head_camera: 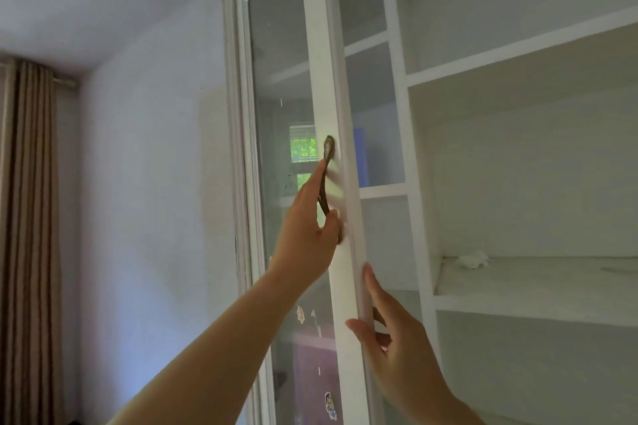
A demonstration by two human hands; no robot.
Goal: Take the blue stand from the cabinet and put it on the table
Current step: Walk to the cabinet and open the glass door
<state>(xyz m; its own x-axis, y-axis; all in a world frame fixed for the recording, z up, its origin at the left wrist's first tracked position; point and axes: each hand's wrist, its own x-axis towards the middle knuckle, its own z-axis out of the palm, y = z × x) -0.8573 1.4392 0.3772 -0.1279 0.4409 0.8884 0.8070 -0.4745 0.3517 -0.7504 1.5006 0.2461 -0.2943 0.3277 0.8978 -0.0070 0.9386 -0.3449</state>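
A tall white cabinet (414, 134) fills the right side, and its glass door (286, 72) stands swung out towards me. My left hand (307, 228) is closed around the door's brass handle (328, 148). Lower down, my right hand (390, 331) holds the door's free edge, thumb on the front and fingers behind. The blue stand (360, 155) shows as a blue upright shape in the narrow compartment just behind the door's edge. Most of the stand is hidden by the door frame.
Wide white shelves (518, 300) lie open to the right, with a small crumpled white scrap (473, 259) on one. Cartoon stickers (331, 404) dot the lower glass. A brown curtain (27, 217) hangs at the far left beside a pale wall (145, 183).
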